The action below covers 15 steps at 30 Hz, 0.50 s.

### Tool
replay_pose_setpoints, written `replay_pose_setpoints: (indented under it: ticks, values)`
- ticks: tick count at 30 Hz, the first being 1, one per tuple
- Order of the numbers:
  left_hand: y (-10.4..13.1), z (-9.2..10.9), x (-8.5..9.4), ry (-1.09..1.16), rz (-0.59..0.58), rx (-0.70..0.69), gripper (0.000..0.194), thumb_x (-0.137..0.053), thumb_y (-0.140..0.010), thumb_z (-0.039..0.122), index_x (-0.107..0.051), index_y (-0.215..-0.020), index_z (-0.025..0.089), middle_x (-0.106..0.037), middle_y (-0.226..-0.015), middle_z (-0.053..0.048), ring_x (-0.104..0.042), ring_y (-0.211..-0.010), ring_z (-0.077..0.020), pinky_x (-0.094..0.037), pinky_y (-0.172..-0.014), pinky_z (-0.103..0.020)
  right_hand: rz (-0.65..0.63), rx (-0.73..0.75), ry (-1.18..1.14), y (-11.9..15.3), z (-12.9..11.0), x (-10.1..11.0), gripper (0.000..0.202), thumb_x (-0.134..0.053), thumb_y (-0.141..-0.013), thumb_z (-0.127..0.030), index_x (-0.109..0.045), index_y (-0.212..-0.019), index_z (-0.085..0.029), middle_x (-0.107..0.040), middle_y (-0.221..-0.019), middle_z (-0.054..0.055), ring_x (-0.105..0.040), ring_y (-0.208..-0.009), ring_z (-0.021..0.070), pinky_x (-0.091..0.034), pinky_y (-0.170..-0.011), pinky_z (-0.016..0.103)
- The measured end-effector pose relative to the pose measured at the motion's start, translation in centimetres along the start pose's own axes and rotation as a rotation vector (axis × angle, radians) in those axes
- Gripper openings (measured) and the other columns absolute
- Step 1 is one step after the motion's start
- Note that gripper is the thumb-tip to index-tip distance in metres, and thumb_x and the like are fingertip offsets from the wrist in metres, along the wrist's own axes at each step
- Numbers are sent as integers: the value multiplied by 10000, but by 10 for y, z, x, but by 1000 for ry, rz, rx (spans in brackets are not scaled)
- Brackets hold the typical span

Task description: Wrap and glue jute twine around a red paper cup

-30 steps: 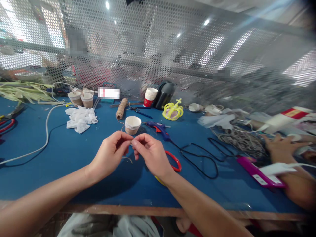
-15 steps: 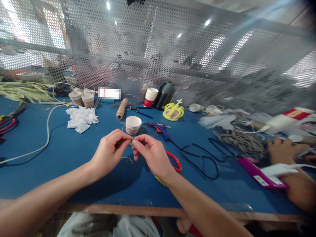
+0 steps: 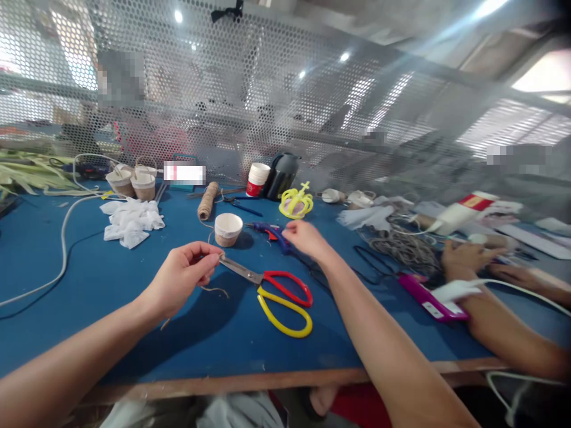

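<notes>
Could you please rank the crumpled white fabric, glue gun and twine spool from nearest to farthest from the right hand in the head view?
1. Glue gun, at the right hand.
2. Twine spool, left of the glue gun.
3. Crumpled white fabric, farther left.

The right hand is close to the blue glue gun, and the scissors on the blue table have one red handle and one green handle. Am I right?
Almost! The scissors have a yellow handle, not a green one, as the head view shows. The other handle is red, they're on the blue table, and the right hand is close to the blue glue gun.
</notes>
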<state>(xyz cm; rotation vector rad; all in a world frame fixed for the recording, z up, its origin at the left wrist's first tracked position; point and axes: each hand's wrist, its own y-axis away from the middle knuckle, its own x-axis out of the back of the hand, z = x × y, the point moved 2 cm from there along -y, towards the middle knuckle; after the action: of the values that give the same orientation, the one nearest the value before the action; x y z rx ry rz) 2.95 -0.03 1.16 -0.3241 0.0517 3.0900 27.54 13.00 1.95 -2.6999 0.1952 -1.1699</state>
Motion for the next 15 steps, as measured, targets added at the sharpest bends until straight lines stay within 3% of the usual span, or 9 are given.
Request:
replay_pose_setpoints:
  ticks: [3,7,12,15]
  values:
    - [0,0,1,12,9,17,256,-676,-641,313,-596,-752,96,-460,-508,52,-364,-457,-46,-287,-438,-184,-61,-30,52,-6,15,-17,304,-644,-529,-79,-412,-393,-220,-533,-462,40,-613,-646,226,-408,-609,306]
    - [-2,0,2,66,19,42,249,-686,-633,294,-586,-741,93,-455,-500,55,-353,-452,-38,-268,-431,-174,-56,-56,26,-7,15,-27,338,-644,-508,-64,-381,-399,-248,-550,-490,64,-615,-681,278,-430,-605,346]
    - [-5,2,5,184,2,76,238,-698,-628,284,-584,-720,96,-445,-490,54,-348,-438,-34,-246,-415,-174,1,-40,-122,0,-4,-2,98,-608,-603,-189,-538,-672,-194,-622,-661,62,-613,-657,210,-447,-593,318]
    - [-7,3,6,224,-1,78,246,-717,-612,286,-585,-703,100,-441,-480,53,-347,-433,-36,-233,-405,-176,-13,-17,-266,17,-25,18,178,-602,-662,-315,-542,-750,-171,-618,-664,34,-579,-561,142,-458,-533,272]
